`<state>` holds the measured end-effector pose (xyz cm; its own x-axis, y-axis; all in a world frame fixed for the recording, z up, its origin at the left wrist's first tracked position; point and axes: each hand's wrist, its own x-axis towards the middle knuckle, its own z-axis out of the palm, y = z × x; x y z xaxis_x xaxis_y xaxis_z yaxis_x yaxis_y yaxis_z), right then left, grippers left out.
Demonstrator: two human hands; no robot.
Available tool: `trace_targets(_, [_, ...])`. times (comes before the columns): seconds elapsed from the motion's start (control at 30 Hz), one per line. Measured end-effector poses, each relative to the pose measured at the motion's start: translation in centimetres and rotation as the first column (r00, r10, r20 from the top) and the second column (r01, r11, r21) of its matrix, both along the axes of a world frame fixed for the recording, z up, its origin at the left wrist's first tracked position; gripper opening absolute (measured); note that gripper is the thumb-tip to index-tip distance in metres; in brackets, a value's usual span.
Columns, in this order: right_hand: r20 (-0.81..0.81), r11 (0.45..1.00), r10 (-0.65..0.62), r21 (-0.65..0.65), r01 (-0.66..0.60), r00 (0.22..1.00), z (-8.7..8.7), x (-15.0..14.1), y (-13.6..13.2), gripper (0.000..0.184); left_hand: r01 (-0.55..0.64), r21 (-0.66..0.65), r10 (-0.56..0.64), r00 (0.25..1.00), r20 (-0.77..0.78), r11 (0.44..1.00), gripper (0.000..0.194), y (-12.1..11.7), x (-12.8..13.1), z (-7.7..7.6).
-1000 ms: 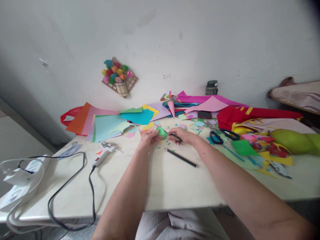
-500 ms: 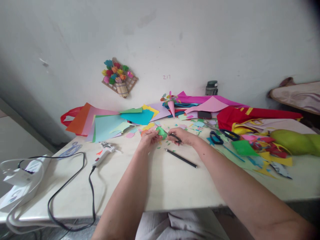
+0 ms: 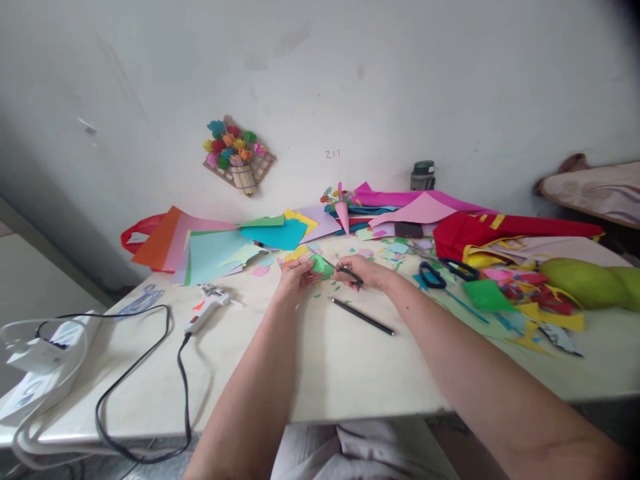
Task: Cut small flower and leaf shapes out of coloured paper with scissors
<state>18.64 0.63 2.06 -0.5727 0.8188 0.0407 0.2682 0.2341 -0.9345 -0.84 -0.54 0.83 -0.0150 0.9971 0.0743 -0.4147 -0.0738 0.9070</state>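
Observation:
My left hand (image 3: 295,275) pinches a small green paper piece (image 3: 320,266) above the white table (image 3: 320,373), fingers closed on it. My right hand (image 3: 367,272) grips small scissors (image 3: 345,270) with dark handles; their blades reach up and left along the green piece. Tiny green snippets lie on the table under both hands. A black pencil (image 3: 361,315) lies just in front of my right hand.
A glue gun (image 3: 207,307) with a black cord (image 3: 140,380) lies at the left, beside a white power strip (image 3: 35,367). Coloured paper sheets (image 3: 215,250) fan out behind. Blue-handled scissors (image 3: 445,272), paper scraps, red paper (image 3: 480,230) and a green gourd-shaped object (image 3: 590,283) crowd the right.
The green piece has turned slightly in my left fingers and sits a little lower and leftward. Both hands stay in the same place.

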Motion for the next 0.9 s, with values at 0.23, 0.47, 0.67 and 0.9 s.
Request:
trace_targets(0.23, [0.000, 1.000, -0.002, -0.005, 0.002, 1.000, 0.05, -0.08, 0.05, 0.026, -0.011, -0.003, 0.011, 1.000, -0.003, 1.000, 0.028, -0.01, 0.01, 0.06])
trace_targets(0.47, [0.004, 1.000, -0.011, -0.017, 0.011, 1.000, -0.05, -0.19, 0.24, 0.027, 0.008, -0.029, -0.008, 1.000, 0.006, 1.000, 0.023, 0.01, 0.03, 0.21])
trace_targets(0.67, [0.002, 1.000, -0.007, -0.013, 0.007, 1.000, 0.06, -0.24, 0.06, 0.029, -0.010, -0.029, 0.011, 0.999, 0.036, 1.000, 0.021, 0.28, -0.11, -0.07])
trace_targets(0.9, [-0.055, 0.998, 0.010, -0.057, -0.013, 0.998, 0.03, -0.19, 0.07, 0.025, 0.023, -0.032, -0.023, 1.000, -0.009, 0.999, 0.025, 0.24, -0.16, -0.10])
